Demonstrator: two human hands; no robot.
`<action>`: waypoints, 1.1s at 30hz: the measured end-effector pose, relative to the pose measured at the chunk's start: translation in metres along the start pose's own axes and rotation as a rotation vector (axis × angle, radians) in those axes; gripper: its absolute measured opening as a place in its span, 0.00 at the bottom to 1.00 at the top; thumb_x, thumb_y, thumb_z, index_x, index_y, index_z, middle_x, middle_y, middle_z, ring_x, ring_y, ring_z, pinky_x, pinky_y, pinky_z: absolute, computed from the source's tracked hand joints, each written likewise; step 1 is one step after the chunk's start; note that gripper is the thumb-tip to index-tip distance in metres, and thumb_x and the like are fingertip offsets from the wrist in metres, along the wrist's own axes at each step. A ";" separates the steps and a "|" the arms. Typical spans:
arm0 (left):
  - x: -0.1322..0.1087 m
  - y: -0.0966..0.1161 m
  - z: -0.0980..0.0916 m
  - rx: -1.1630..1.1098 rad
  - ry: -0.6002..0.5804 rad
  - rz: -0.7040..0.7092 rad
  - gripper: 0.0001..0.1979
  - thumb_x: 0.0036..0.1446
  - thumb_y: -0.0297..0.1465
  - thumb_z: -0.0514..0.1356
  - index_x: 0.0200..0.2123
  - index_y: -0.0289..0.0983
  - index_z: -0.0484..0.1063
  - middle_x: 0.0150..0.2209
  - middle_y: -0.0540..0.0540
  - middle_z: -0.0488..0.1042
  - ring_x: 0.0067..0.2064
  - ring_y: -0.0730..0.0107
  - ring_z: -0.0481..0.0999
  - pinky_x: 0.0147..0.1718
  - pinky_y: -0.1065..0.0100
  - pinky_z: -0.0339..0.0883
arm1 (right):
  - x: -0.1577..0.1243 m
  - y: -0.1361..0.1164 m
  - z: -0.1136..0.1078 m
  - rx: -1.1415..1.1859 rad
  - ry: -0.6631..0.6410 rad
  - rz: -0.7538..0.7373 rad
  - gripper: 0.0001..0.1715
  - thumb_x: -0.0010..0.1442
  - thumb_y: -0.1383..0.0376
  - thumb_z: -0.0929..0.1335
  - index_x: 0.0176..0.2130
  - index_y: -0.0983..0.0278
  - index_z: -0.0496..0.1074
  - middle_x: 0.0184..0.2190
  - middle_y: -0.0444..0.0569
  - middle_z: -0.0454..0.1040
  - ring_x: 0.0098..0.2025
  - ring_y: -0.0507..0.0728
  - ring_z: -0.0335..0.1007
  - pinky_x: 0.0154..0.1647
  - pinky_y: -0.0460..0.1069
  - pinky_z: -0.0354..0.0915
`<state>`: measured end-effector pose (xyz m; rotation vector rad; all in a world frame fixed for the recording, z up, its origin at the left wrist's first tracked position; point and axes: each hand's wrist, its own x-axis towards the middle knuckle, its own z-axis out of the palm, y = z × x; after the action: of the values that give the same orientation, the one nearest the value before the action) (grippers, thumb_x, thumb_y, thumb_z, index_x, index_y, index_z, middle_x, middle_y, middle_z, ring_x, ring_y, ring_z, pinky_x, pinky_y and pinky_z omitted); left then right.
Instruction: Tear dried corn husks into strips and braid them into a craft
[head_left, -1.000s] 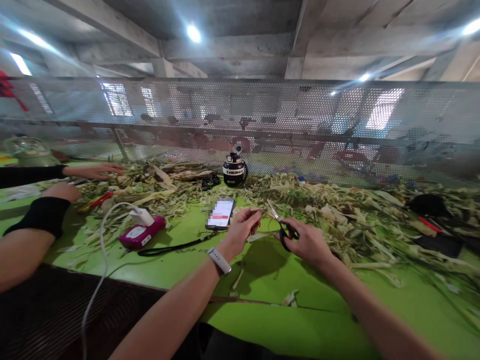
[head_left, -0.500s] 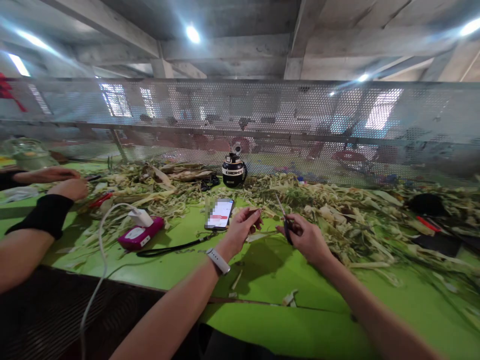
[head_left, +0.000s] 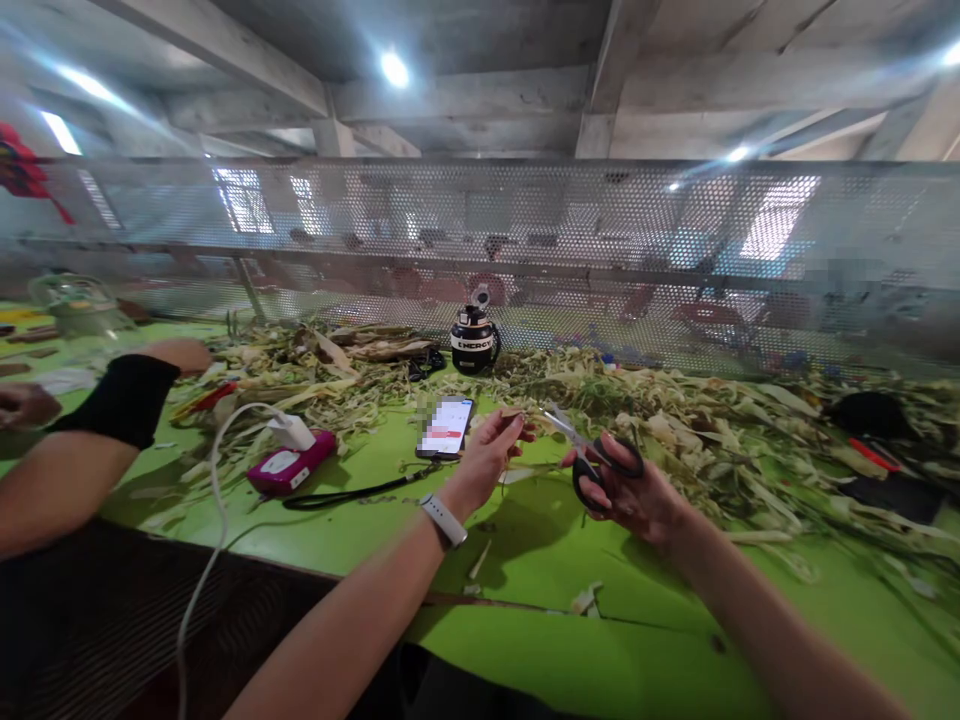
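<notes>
Black-handled scissors [head_left: 589, 445] are in my right hand [head_left: 634, 495], with fingers through the loops and the blades slightly parted, pointing up and left. My left hand [head_left: 489, 455], with a white band at the wrist, pinches a small pale piece, too small to name, close to the blade tips. Beneath both hands is the green tabletop [head_left: 540, 570]. Just left of my left hand lies a lit phone [head_left: 448, 425]. Dry husk strips [head_left: 675, 430] are heaped beyond my hands.
A black jug [head_left: 472, 342] stands before the perforated metal screen [head_left: 525, 220]. At left are a magenta power bank [head_left: 289, 465] with a white plug and cable, and another person's arms [head_left: 67, 470]. A red-handled tool [head_left: 874, 454] and dark items lie at right.
My right hand has turned, so the scissors show both loops and the blades have parted. The other person's hands have moved apart. The view has shifted slightly left.
</notes>
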<state>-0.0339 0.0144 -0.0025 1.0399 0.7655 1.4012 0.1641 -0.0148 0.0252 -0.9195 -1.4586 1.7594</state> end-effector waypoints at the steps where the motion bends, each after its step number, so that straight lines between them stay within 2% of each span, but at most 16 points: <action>1: 0.000 0.000 0.000 -0.004 -0.003 0.001 0.15 0.46 0.41 0.66 0.36 0.40 0.72 0.33 0.51 0.74 0.33 0.77 0.72 0.29 0.76 0.58 | 0.000 0.000 0.001 0.008 -0.007 0.006 0.32 0.55 0.40 0.58 0.36 0.62 0.74 0.16 0.42 0.59 0.15 0.48 0.44 0.19 0.46 0.56; 9: 0.002 -0.005 -0.001 -0.030 0.020 0.010 0.15 0.47 0.40 0.66 0.36 0.40 0.71 0.35 0.51 0.74 0.35 0.75 0.73 0.30 0.74 0.59 | -0.001 -0.002 0.005 0.088 -0.008 0.012 0.31 0.54 0.40 0.60 0.34 0.62 0.73 0.15 0.41 0.57 0.16 0.48 0.44 0.19 0.45 0.53; 19: 0.000 0.001 0.002 -0.116 0.026 -0.039 0.14 0.47 0.38 0.66 0.35 0.39 0.70 0.36 0.49 0.74 0.36 0.74 0.72 0.32 0.72 0.60 | 0.003 0.005 0.004 0.306 -0.121 0.017 0.26 0.55 0.44 0.65 0.35 0.64 0.73 0.15 0.40 0.62 0.15 0.46 0.45 0.18 0.42 0.52; 25: -0.003 0.004 0.004 -0.098 0.015 -0.052 0.14 0.47 0.38 0.66 0.36 0.39 0.69 0.37 0.49 0.74 0.37 0.74 0.73 0.33 0.72 0.60 | 0.002 0.004 0.006 0.314 -0.154 0.003 0.26 0.56 0.44 0.64 0.35 0.64 0.71 0.15 0.39 0.63 0.13 0.44 0.41 0.17 0.42 0.52; 33: -0.003 -0.001 0.000 -0.039 -0.039 -0.049 0.15 0.47 0.38 0.66 0.38 0.40 0.69 0.38 0.50 0.74 0.39 0.72 0.73 0.35 0.71 0.60 | 0.002 0.005 0.005 0.329 -0.173 0.018 0.26 0.55 0.44 0.66 0.35 0.65 0.72 0.15 0.39 0.64 0.13 0.44 0.41 0.15 0.41 0.50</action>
<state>-0.0338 0.0119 -0.0034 1.0085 0.7280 1.3456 0.1583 -0.0168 0.0208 -0.6239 -1.2139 2.0563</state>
